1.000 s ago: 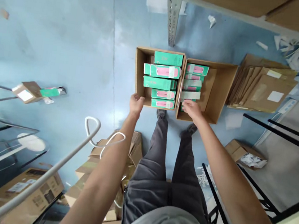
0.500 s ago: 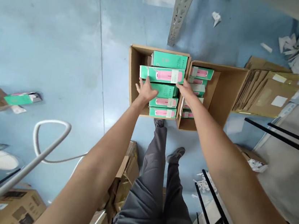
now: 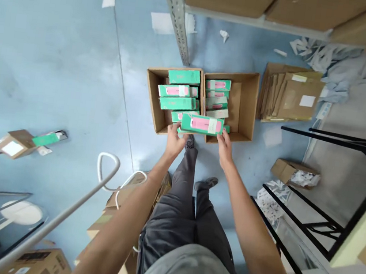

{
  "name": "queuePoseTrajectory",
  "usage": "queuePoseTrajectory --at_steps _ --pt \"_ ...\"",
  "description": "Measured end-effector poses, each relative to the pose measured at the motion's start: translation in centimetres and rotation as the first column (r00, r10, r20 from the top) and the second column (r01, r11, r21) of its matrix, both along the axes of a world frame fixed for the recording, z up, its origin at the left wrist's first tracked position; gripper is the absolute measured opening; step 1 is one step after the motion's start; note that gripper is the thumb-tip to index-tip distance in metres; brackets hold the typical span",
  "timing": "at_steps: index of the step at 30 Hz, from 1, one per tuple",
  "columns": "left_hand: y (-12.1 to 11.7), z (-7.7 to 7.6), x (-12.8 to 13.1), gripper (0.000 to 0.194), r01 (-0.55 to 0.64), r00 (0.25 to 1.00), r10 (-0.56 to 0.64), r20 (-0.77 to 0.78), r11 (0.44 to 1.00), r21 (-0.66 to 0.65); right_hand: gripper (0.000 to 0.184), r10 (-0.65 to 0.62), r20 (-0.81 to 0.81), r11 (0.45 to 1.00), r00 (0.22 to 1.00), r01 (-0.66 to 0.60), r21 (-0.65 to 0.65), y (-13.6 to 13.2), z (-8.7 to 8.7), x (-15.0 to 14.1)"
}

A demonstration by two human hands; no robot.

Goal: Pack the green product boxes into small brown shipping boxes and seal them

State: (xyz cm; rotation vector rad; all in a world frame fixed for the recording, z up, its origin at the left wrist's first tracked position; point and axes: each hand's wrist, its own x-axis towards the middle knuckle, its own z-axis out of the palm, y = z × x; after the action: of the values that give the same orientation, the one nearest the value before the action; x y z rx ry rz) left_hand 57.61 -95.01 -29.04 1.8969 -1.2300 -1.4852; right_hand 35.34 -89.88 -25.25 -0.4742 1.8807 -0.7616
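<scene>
My left hand (image 3: 175, 141) and my right hand (image 3: 224, 147) grip opposite ends of a long green box (image 3: 202, 124) with a pink bottle-like picture and a pale label. It is raised over the near edges of two open cartons standing side by side. Inside the left carton (image 3: 152, 102) lie several similar green boxes (image 3: 176, 104), some showing the pink picture. The right carton (image 3: 247, 105) has a row of green boxes (image 3: 218, 85) along its left side. Part of that row is hidden behind the held box.
Flattened cardboard (image 3: 291, 97) is stacked right of the cartons. A metal shelf post (image 3: 179, 25) rises beyond them, with a loaded shelf (image 3: 257, 21) at upper right. Black metal bars (image 3: 295, 222) stand at right, and a white tube (image 3: 70, 212) crosses the left.
My hands have come nearer my body, and the green box between them is now clear of the left carton. The view has shifted, showing more of the shelf.
</scene>
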Motion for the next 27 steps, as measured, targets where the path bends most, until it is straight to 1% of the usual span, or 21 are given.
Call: queuePoseTrajectory --at_steps 1,2,4,6,8,11,13,15,17,19,21,22,24,27 --pt "2.3 2.1 -0.9 0.062 0.005 1.000 -0.006 0.013 0.998 0.063 0.084 -0.050 -0.001 0.999 0.999 0.050 0.006 3.0 2.1 -0.4" --pt "4.7 4.2 -1.9 0.059 0.009 1.000 -0.010 0.011 0.995 0.099 0.081 -0.104 0.003 0.995 0.995 0.104 0.012 6.0 4.1 -0.9" --pt "9.6 8.2 -3.8 0.054 -0.001 1.000 0.002 -0.011 0.993 0.119 0.075 -0.217 0.013 0.975 0.976 0.217 0.047 12.0 7.7 -1.9" --pt "14.2 11.8 -5.8 0.049 0.012 0.995 0.001 -0.098 0.991 0.134 0.071 -0.321 0.014 0.946 0.947 0.320 0.049 17.7 10.8 -3.1" --pt "18.5 15.1 -7.9 0.047 0.062 0.980 -0.035 -0.197 0.989 0.136 0.069 -0.393 0.003 0.919 0.919 0.393 0.018 23.3 13.7 -4.7" --pt "24.5 19.5 -11.5 0.045 0.164 0.950 -0.131 -0.285 0.982 0.095 0.067 -0.471 -0.033 0.881 0.881 0.469 -0.062 31.6 17.8 -7.4" --pt "28.4 22.2 -14.4 0.043 0.232 0.929 -0.207 -0.307 0.972 0.046 0.066 -0.539 -0.071 0.840 0.839 0.530 -0.116 37.2 20.4 -9.3" --pt "32.4 24.5 -17.7 0.038 0.310 0.899 -0.296 -0.322 0.951 -0.010 0.067 -0.622 -0.112 0.780 0.775 0.602 -0.169 42.8 22.5 -11.0" --pt "36.2 26.5 -21.1 0.032 0.399 0.856 -0.396 -0.332 0.915 -0.063 0.069 -0.709 -0.149 0.703 0.689 0.675 -0.222 48.3 24.2 -12.4" --pt "39.7 28.2 -24.5 0.025 0.504 0.794 -0.510 -0.331 0.857 -0.111 0.070 -0.788 -0.166 0.614 0.593 0.742 -0.269 53.6 25.6 -13.3" --pt "42.8 29.7 -27.9 0.022 0.620 0.704 -0.636 -0.316 0.768 -0.161 0.069 -0.859 -0.160 0.512 0.487 0.802 -0.308 58.7 26.6 -13.8" --pt "44.2 30.5 -29.5 0.022 0.676 0.648 -0.696 -0.308 0.713 -0.189 0.068 -0.890 -0.146 0.455 0.431 0.830 -0.324 61.0 27.0 -13.9" --pt "47.0 31.8 -32.4 0.025 0.768 0.519 -0.804 -0.291 0.588 -0.254 0.067 -0.946 -0.104 0.323 0.306 0.878 -0.353 65.1 27.7 -13.7" --pt "51.0 33.5 -36.2 0.030 0.862 0.315 -0.914 -0.256 0.389 -0.325 0.065 -0.992 -0.026 0.122 0.122 0.918 -0.376 69.9 28.2 -13.0"
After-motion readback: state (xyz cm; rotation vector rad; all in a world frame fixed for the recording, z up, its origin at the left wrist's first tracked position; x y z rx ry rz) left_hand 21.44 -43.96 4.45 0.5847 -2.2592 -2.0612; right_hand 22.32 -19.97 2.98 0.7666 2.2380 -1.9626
